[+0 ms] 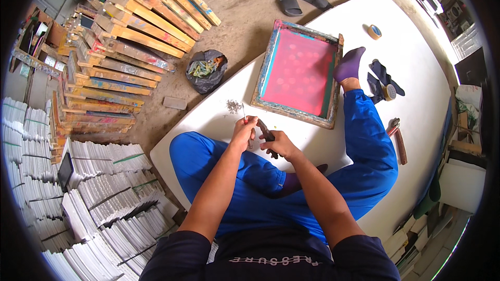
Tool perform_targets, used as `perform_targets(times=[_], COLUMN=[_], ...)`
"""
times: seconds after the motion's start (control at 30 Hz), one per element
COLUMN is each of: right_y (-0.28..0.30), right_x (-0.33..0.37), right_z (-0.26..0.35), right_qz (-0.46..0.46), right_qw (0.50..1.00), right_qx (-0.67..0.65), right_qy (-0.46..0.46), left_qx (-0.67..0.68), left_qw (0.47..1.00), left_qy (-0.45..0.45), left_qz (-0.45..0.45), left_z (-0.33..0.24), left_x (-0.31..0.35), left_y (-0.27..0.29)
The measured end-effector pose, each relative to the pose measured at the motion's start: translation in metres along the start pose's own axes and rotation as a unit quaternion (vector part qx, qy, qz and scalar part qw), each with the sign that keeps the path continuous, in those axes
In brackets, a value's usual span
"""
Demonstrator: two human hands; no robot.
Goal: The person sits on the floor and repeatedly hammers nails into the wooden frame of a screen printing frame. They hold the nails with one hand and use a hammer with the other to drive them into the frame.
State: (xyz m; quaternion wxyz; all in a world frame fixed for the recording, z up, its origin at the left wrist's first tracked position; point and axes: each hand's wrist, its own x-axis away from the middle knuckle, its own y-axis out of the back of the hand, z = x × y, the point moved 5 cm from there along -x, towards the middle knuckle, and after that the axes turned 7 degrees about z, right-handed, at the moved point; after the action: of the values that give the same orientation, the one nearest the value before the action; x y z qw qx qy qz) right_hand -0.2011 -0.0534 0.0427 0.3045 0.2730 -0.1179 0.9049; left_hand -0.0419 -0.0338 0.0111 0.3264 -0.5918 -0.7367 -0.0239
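I sit on a white surface with both hands close together over my lap. My left hand (pixel 242 133) is closed round a slim screwdriver-like tool (pixel 243 110), its thin metal shank pointing away from me. In my right hand (pixel 282 144) is a dark, elongated tool (pixel 266 131); the fingers wrap it, so its exact kind is unclear. Just beyond the left hand lies a small heap of tiny metal bits (pixel 233 106). A wooden screen-printing frame (pixel 294 116) with pink mesh (pixel 299 70) rests flat ahead, its right side beside my purple-socked foot (pixel 349 64).
At right lie a tape roll (pixel 374 32), dark straps (pixel 383 75), another roll (pixel 389 92), a hammer (pixel 400 145) and a red-handled tool (pixel 394 126). Wooden frames (pixel 122 67), a black bag (pixel 207 75) and paper stacks (pixel 104 187) stand left. Sandals (pixel 289 3) lie beyond.
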Motion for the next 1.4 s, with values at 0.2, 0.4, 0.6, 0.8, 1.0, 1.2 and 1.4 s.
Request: perform_targets(times=[0.2, 0.4, 0.6, 0.8, 1.0, 1.2, 1.4], right_y=[-0.005, -0.003, 0.050, 0.083, 0.091, 0.086, 0.086], right_x=[-0.002, 0.010, 0.035, 0.058, 0.046, 0.039, 0.031], right_z=[-0.003, -0.007, -0.037, -0.050, -0.063, -0.057, -0.072], right_qz=[0.049, 0.065, -0.179, -0.254, -0.221, -0.251, -0.271], right_qw=[0.989, 0.972, 0.961, 0.944, 0.948, 0.932, 0.925], right_qx=[-0.136, -0.223, -0.206, -0.191, -0.207, -0.233, -0.231], right_qy=[-0.017, -0.025, -0.045, -0.091, -0.094, -0.113, -0.134], left_qx=[0.025, 0.034, 0.067, 0.124, 0.102, 0.095, 0.079], left_qw=[0.999, 0.995, 0.957, 0.971, 0.976, 0.975, 0.979], left_qy=[-0.027, -0.047, -0.011, 0.023, 0.041, 0.034, 0.037], left_qz=[0.005, -0.082, -0.283, -0.202, -0.190, -0.199, -0.183], left_z=[0.000, -0.004, -0.014, -0.011, -0.005, -0.005, -0.002], left_x=[-0.004, -0.017, -0.022, -0.026, -0.023, -0.019, -0.021], left_y=[0.003, 0.016, 0.069, 0.060, 0.051, 0.049, 0.047])
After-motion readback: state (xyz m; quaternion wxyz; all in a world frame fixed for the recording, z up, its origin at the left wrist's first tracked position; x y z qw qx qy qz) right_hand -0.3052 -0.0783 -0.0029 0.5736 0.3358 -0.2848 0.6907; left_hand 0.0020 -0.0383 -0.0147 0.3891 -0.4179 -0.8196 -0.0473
